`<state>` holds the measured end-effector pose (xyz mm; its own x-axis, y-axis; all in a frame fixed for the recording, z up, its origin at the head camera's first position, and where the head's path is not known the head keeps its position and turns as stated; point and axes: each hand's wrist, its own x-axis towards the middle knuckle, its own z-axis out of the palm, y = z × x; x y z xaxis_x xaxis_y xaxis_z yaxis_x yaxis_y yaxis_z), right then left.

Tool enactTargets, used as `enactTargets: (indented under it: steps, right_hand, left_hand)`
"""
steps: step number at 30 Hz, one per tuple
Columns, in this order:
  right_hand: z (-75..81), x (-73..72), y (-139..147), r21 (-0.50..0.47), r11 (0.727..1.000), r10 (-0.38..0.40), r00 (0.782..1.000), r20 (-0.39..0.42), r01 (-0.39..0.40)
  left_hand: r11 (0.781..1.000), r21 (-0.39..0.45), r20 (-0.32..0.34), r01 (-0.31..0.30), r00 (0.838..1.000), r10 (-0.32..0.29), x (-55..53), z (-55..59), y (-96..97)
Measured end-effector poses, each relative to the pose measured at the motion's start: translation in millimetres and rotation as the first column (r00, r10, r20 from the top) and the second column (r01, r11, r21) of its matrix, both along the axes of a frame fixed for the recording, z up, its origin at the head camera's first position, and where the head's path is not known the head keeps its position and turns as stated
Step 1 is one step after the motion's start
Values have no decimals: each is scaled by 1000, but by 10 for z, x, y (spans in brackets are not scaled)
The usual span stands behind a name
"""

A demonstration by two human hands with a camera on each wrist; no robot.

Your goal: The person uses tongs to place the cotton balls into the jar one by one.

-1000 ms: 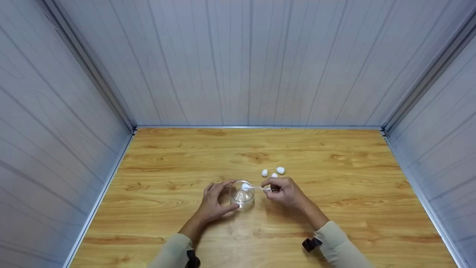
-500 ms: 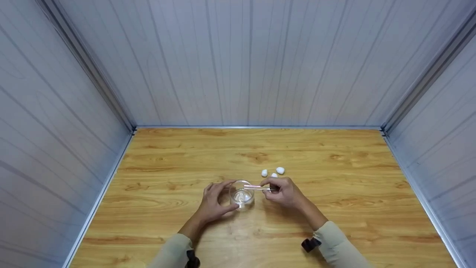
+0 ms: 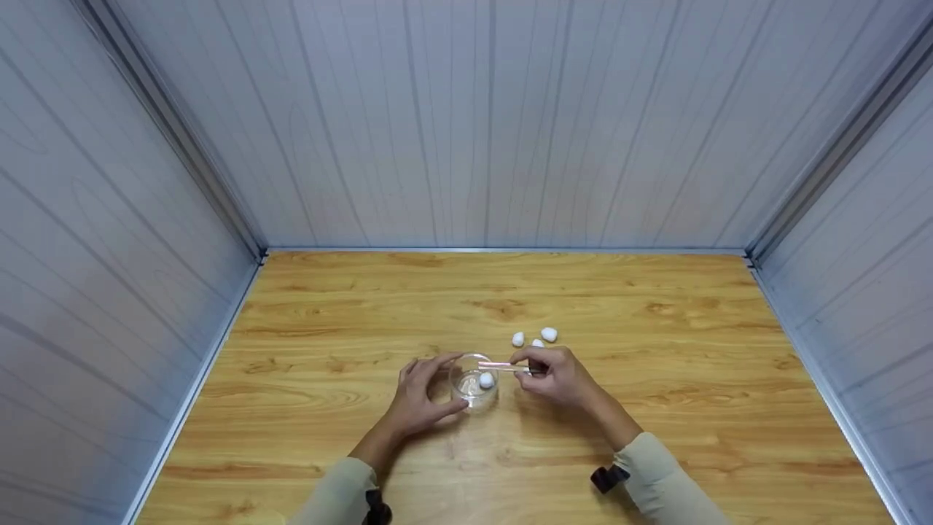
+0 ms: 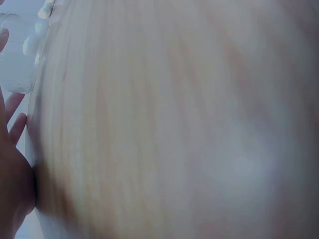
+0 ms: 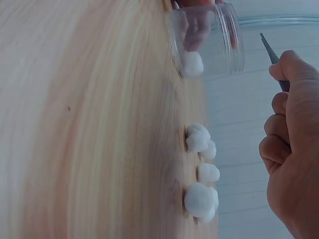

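A clear jar (image 3: 475,400) stands on the wooden table with its mouth up. My left hand (image 3: 417,397) grips it from the left, thumb at the near side and fingers at the far side. Inside, at the bottom, lies a white cotton ball (image 5: 194,63). My right hand (image 3: 557,375) pinches a pair of tweezers (image 5: 270,50) between thumb and fingers. The tips of the tweezers reach over the jar's mouth from the right, slightly apart and holding nothing. In the left wrist view, the left hand (image 4: 15,169) and jar show only at the edge.
Several more cotton balls (image 5: 199,199) lie on the table right of the jar, beyond the right hand in the head view; that hand partly covers them there. Pale panel walls (image 3: 481,131) enclose the wooden table (image 3: 328,306) at the back and both sides.
One second ago the tweezers held a cotton ball over the jar's mouth. The ball has left the tips and now lies in the jar. Both hands have stayed almost still.
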<state>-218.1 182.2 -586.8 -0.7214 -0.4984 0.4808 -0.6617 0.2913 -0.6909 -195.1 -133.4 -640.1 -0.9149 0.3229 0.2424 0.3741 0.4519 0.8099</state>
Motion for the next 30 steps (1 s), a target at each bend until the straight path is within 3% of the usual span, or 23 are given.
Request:
enactTargets:
  steps: [19, 30]
  right_hand:
    - [19, -79, 154, -14, 1000, 0, 1000, -11, 0]
    - [85, -145, 376, 18, 997, -72, 997, -22, 72]
  left_hand:
    - [1000, 6, 20, 2, 1000, -2, -3, 9, 8]
    - [1000, -1, 17, -2, 1000, 2, -4, 4, 2]
